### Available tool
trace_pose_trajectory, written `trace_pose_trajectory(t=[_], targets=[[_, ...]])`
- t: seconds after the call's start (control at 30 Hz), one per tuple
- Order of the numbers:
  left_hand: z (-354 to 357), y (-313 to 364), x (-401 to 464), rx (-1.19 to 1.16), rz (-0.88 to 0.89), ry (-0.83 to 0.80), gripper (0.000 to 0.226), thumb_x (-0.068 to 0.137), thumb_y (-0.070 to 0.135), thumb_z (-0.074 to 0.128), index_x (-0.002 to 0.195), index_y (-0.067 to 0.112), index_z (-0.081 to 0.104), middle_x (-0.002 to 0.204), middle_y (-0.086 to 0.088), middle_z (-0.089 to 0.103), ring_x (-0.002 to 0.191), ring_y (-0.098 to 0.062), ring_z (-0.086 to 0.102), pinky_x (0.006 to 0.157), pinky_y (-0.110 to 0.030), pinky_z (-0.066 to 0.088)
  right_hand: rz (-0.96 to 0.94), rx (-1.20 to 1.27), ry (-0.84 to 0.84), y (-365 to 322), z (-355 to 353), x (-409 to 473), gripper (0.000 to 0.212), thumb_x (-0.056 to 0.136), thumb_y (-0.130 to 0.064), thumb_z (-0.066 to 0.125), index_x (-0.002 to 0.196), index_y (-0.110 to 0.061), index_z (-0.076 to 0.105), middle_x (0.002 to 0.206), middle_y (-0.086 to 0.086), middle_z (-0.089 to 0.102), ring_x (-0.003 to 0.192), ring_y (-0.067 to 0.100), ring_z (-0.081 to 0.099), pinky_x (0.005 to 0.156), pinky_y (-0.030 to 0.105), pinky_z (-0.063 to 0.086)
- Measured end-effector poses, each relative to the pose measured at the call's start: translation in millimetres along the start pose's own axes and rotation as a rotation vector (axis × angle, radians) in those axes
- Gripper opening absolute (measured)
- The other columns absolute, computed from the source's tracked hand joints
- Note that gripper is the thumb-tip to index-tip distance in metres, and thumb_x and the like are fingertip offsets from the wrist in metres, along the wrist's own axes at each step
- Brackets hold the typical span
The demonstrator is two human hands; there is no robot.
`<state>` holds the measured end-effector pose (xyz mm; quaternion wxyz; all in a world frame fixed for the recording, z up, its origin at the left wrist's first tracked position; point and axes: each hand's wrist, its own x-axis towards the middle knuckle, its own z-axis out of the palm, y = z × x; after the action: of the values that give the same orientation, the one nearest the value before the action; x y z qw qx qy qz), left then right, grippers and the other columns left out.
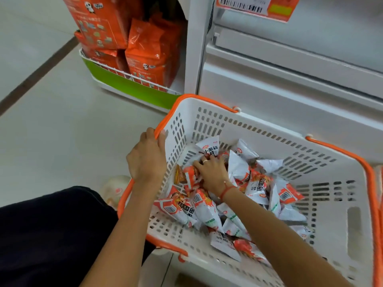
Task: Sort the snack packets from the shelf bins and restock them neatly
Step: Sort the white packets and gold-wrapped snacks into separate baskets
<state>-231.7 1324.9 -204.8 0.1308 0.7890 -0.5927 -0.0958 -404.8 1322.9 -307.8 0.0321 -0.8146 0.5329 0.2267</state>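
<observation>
Lying in a loose heap on the floor of the white basket (269, 129), the snack packets (244, 183) are mostly white with orange flame print, some face up, some showing barcodes, and a few green-trimmed ones sit lower in the pile. The right hand (213, 175) is down among them at the heap's left end, its fingers (200, 163) curled into the packets, though which packet they actually pinch I cannot tell, since the knuckles hide the tips. The left hand (148, 156) grips the basket's near-left corner, fingers wrapped over the orange rim (163, 121), steadying it. To do this step well, I would judge it best to pull packets of one kind at a time, turn them the same way up, and stack them flat in the hand rather than grabbing a mixed fistful, because the slick wrappers look likely to slide. Beyond the basket stands a white shelf unit (269, 83) with a price label (255, 6), and to its left a low rack of orange bags (149, 50) on the pale floor (51, 131).
</observation>
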Motion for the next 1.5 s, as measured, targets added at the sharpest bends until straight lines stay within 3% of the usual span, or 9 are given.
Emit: trace_pose_trajectory(t=[0.27, 0.4, 0.47, 0.63, 0.87, 1.1, 1.3, 1.4, 1.5], targets=[[-2, 2, -1, -0.004, 0.018, 0.003, 0.044, 0.103, 0.043, 0.021, 0.11, 0.009, 0.049, 0.103, -0.011, 0.06, 0.085, -0.034, 0.061, 0.063, -0.036, 0.032, -0.084, -0.025, -0.075, 100, 2, -106, 0.052, 0.084, -0.021, 0.054, 0.134, -0.035, 0.048, 0.127, -0.004, 0.06, 0.122, 0.022, 0.045, 0.102, 0.039, 0.022], [-3, 4, -1, -0.024, 0.021, 0.012, 0.045, 0.103, 0.043, 0.021, 0.11, 0.009, 0.05, 0.104, -0.012, 0.06, 0.085, -0.034, 0.061, 0.063, -0.036, 0.032, -0.105, 0.089, -0.478, 135, -20, -128, 0.07, 0.087, -0.045, 0.059, 0.148, -0.043, 0.025, 0.152, -0.007, 0.032, 0.144, 0.023, 0.019, 0.116, 0.042, 0.013], [-3, 4, -1, -0.029, 0.017, 0.013, 0.046, 0.103, 0.044, 0.021, 0.11, 0.009, 0.05, 0.103, -0.012, 0.06, 0.085, -0.033, 0.061, 0.062, -0.036, 0.032, -0.146, 0.281, -0.578, 137, -42, -119, 0.07, 0.084, -0.043, 0.067, 0.146, -0.038, 0.035, 0.15, -0.006, 0.036, 0.14, 0.022, 0.029, 0.115, 0.039, 0.023], [-2, 4, -1, -0.019, 0.01, 0.02, 0.049, 0.101, 0.046, 0.017, 0.109, 0.01, 0.049, 0.1, -0.01, 0.059, 0.074, -0.027, 0.054, 0.058, -0.034, 0.031, -0.154, 0.55, 0.068, 63, -66, -49, 0.029, 0.098, -0.021, 0.049, 0.124, -0.019, 0.062, 0.124, 0.001, 0.063, 0.109, 0.02, 0.06, 0.092, 0.037, 0.049], [1, 1, -1, -0.01, -0.015, 0.023, 0.048, 0.101, 0.046, 0.019, 0.108, 0.011, 0.05, 0.094, -0.008, 0.058, 0.068, -0.02, 0.044, 0.058, -0.033, 0.03, -0.08, 0.348, -0.053, -30, 21, 10, 0.053, 0.098, -0.014, 0.044, 0.148, -0.009, 0.027, 0.15, 0.013, 0.035, 0.138, 0.031, 0.03, 0.108, 0.044, 0.034], [2, 2, 1, -0.03, 0.021, 0.056, 0.044, 0.103, 0.042, 0.025, 0.114, 0.009, 0.052, 0.106, -0.011, 0.06, 0.088, -0.03, 0.056, 0.062, -0.038, 0.034, -0.107, 0.542, 0.204, 8, -3, -19, 0.021, 0.082, -0.029, 0.071, 0.087, -0.01, 0.068, 0.097, 0.01, 0.065, 0.1, 0.028, 0.056, 0.086, 0.039, 0.042], [5, 26, -6, -0.216, 0.386, 0.3, 0.028, 0.094, 0.017, 0.056, 0.121, 0.013, 0.057, 0.131, -0.007, 0.055, 0.122, -0.029, 0.046, 0.102, -0.039, 0.032, -0.047, 0.532, 0.25, 71, -3, -116, 0.021, 0.093, -0.029, 0.058, 0.106, -0.015, 0.048, 0.079, 0.009, 0.066, 0.071, 0.032, 0.061, 0.051, 0.034, 0.037], [24, 53, -26, -0.184, 0.688, -0.116, 0.032, 0.093, 0.021, 0.061, 0.125, 0.017, 0.059, 0.128, -0.004, 0.06, 0.116, -0.026, 0.055, 0.095, -0.035, 0.04, -0.014, 0.476, 0.274, 96, 6, -164, 0.029, 0.093, -0.02, 0.048, 0.121, -0.027, 0.051, 0.077, 0.006, 0.066, 0.067, 0.028, 0.06, 0.047, 0.029, 0.03], [70, 50, -43, 0.148, 0.552, -0.789, 0.096, 0.084, 0.051, 0.068, 0.155, 0.016, 0.014, 0.16, -0.009, 0.019, 0.145, -0.029, 0.022, 0.114, -0.047, 0.028, -0.008, 0.46, 0.266, 111, 7, -183, 0.052, 0.082, -0.009, 0.049, 0.123, -0.038, 0.061, 0.098, -0.01, 0.072, 0.084, 0.015, 0.064, 0.058, 0.03, 0.048]])
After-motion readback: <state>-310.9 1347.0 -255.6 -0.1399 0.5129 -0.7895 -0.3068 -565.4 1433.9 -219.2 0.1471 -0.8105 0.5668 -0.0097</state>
